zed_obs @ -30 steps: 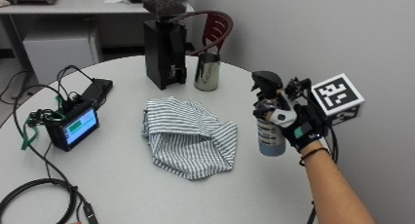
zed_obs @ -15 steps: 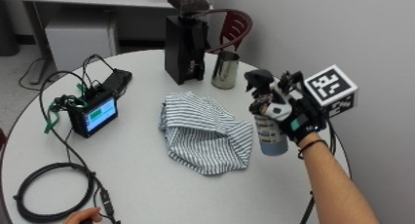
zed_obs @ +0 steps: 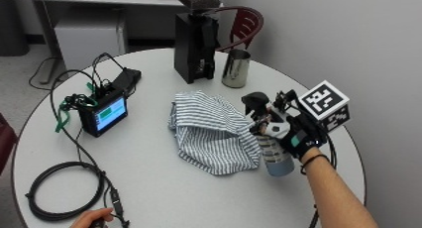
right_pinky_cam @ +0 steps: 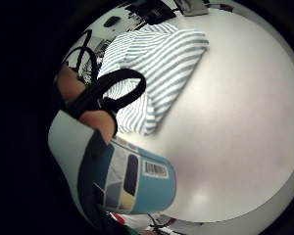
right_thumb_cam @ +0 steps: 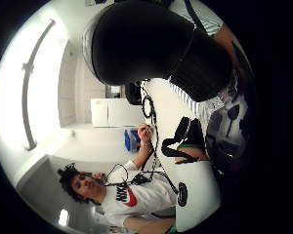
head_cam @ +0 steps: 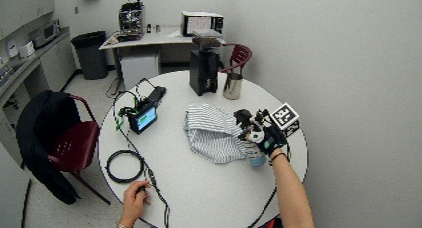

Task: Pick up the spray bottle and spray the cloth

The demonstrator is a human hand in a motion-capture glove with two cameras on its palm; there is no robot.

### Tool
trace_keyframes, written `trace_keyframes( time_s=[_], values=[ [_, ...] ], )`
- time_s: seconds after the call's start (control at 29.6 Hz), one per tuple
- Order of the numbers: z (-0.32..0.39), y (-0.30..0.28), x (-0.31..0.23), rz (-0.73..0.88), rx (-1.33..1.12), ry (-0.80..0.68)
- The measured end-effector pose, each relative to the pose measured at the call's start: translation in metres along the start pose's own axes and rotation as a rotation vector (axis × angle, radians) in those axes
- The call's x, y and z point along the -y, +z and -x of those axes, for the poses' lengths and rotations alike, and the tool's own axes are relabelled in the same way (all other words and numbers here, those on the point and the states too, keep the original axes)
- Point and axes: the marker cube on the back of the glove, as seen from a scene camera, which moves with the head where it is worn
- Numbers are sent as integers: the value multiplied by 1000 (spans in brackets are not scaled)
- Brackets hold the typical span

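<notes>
**Striped cloth and a spray bottle on the round table**

White round table (zed_obs: 165,183) takes up most of the room here. Biggest thing on it is the striped cloth (zed_obs: 211,131), blue-grey and white, crumpled in a heap about mid-table. Far side of it stands a tall black coffee grinder (zed_obs: 194,44) with a steel pitcher (zed_obs: 235,68) just to its right. Over on the left sits a small black device with a lit screen (zed_obs: 105,114), wires trailing off it toward a coiled black cable (zed_obs: 63,191) near the front edge.

Right of the cloth, just beside its edge, the gloved right hand (zed_obs: 296,134) has its fingers curled round the spray bottle (zed_obs: 277,156). The bottle is upright, black nozzle head at the top pointing left toward the cloth, blue-labelled body below the hand. Can't really tell from where I'm standing whether its base is touching the table or hanging just over it. From the palm's little-finger side, the label with a barcode fills the close view, and the cloth lies right beyond it.

The bare hand (zed_obs: 92,219) rests at the near edge by the cable; it looks like it's touching the wire, but its fingers are cut off from view.
</notes>
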Motion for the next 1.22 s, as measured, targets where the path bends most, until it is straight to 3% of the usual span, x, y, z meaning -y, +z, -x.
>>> trace_keyframes(
  time_s=[0.2,0.51,0.81,1.05,1.22],
  values=[
    [61,-32,9,-58,-23,-85],
    [19,2,7,42,-71,25],
    [79,-49,14,-65,-70,-50],
    [27,-7,9,8,-84,71],
    [4,14,-4,10,-1,66]
  ],
)
